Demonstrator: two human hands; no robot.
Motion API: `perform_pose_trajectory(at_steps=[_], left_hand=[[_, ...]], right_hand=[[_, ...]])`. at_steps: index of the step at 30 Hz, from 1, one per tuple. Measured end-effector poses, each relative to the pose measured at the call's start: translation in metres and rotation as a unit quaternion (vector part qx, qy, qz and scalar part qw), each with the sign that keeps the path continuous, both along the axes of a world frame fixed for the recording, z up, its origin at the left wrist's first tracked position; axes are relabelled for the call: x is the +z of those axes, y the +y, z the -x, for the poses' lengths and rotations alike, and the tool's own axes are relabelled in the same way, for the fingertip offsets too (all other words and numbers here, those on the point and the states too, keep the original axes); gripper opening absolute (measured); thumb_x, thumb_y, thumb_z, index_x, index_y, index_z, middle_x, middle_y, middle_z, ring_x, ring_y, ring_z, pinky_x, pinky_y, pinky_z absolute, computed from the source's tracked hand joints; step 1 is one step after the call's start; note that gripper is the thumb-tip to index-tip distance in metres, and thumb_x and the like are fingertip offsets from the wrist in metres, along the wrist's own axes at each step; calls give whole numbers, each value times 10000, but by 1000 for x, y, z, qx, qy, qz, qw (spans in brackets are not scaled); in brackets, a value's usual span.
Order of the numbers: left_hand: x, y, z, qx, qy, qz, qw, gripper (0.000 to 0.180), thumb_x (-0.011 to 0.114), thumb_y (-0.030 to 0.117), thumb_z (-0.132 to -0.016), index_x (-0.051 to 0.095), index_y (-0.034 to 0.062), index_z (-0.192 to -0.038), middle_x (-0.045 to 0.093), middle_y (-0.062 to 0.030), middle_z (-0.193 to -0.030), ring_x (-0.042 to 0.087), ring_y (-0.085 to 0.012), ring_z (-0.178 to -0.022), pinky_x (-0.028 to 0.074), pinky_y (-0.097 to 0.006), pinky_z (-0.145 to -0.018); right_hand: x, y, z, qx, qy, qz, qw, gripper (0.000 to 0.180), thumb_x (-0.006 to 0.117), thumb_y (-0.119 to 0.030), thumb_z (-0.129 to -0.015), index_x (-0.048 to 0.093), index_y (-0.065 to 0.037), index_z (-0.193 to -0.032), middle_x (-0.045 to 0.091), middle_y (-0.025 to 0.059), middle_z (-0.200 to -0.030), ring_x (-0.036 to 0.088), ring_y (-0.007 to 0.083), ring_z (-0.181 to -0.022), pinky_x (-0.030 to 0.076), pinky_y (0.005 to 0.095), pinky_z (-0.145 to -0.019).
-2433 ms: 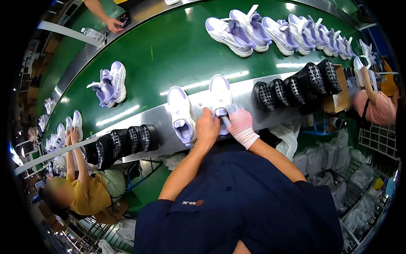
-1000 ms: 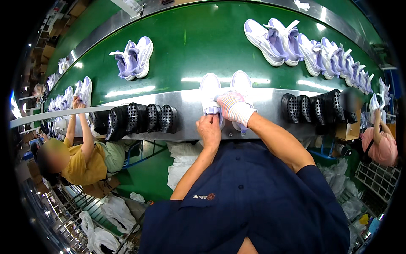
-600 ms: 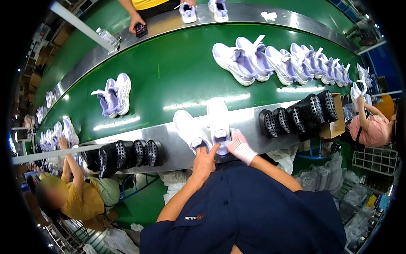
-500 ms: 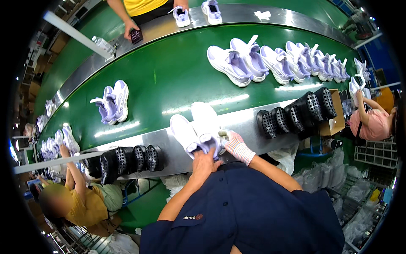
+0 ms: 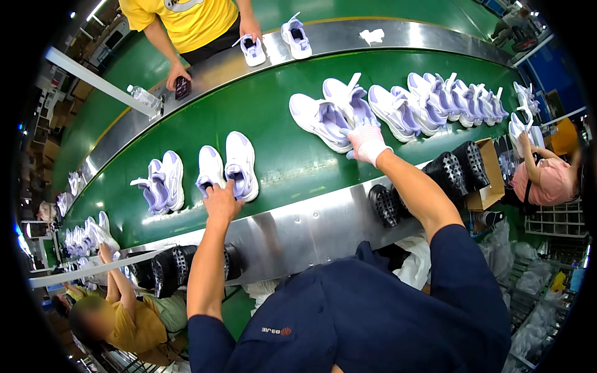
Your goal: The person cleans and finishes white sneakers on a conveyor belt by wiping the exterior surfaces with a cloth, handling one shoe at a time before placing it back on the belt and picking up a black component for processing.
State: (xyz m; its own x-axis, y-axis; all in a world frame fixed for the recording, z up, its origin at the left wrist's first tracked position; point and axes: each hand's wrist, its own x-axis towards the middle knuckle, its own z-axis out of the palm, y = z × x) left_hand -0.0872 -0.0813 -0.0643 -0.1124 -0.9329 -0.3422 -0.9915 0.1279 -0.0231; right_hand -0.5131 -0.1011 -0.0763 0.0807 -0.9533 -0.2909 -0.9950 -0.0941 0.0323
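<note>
My bare left hand (image 5: pixel 222 203) is closed at the heels of two white-and-lilac sneakers, a left one (image 5: pixel 210 163) and a right one (image 5: pixel 240 154), standing side by side on the green belt (image 5: pixel 273 130). Its fingers reach into their heel openings. A striped glove covers my right hand (image 5: pixel 367 143), which is stretched out to the right. Its fingers and thumb grip the heels of another pair of sneakers (image 5: pixel 317 121), at the near end of a long row. The fingertips are partly hidden in the shoes.
More sneakers (image 5: pixel 435 99) line the belt at right; another pair (image 5: pixel 165 180) stands left. Black studded shoe forms (image 5: pixel 382 205) sit along the metal ledge (image 5: pixel 298 227) on both sides. Across the belt, a person in yellow (image 5: pixel 193 25) holds a dark object. Co-workers sit left and right.
My left hand has moved the sneakers from the metal ledge forward and left onto the belt. My gloved right hand has left them and reached right to another pair. The view has shifted.
</note>
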Motion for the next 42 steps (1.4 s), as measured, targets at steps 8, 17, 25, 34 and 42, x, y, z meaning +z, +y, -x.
perform_pose_trajectory(at_steps=[8,17,25,34,42], left_hand=[[2,49,29,-28,344,24,938,309,764,219,-872,746,19,-1107,713,-240,-1125,672,-409,-1060,528,-444,-940],[40,137,44,-1,404,-65,912,283,760,170,-875,747,26,-1118,719,-239,-1129,682,-412,-1061,536,-450,-938],[12,132,62,38,454,48,889,632,810,216,-855,560,-17,-1387,600,-258,-1309,630,-385,-1128,529,-455,-939],[-21,135,59,44,450,-125,883,708,822,266,-828,553,-49,-1402,580,-262,-1397,633,-351,-1184,517,-420,-996],[88,148,64,-54,256,-111,959,363,745,248,-890,718,-38,-1111,738,-225,-898,717,-383,-821,557,-422,-764]], right_hand=[[-39,-41,-8,-68,66,25,995,203,662,-214,-864,759,-193,-1041,755,110,-1022,729,300,-991,536,455,-829],[-44,-25,-15,-49,29,-12,998,192,638,-160,-851,798,-119,-950,759,145,-995,730,303,-1022,522,458,-866],[44,140,-129,11,-68,-94,993,188,645,-148,-830,797,-111,-935,744,139,-950,720,300,-982,525,456,-862],[76,256,-74,-137,-232,6,963,315,699,-304,-870,711,-20,-1006,706,211,-1004,682,378,-939,540,441,-835],[74,272,232,-400,114,382,825,622,808,-394,-829,606,-32,-1293,642,207,-1265,599,405,-1177,483,475,-1041]])
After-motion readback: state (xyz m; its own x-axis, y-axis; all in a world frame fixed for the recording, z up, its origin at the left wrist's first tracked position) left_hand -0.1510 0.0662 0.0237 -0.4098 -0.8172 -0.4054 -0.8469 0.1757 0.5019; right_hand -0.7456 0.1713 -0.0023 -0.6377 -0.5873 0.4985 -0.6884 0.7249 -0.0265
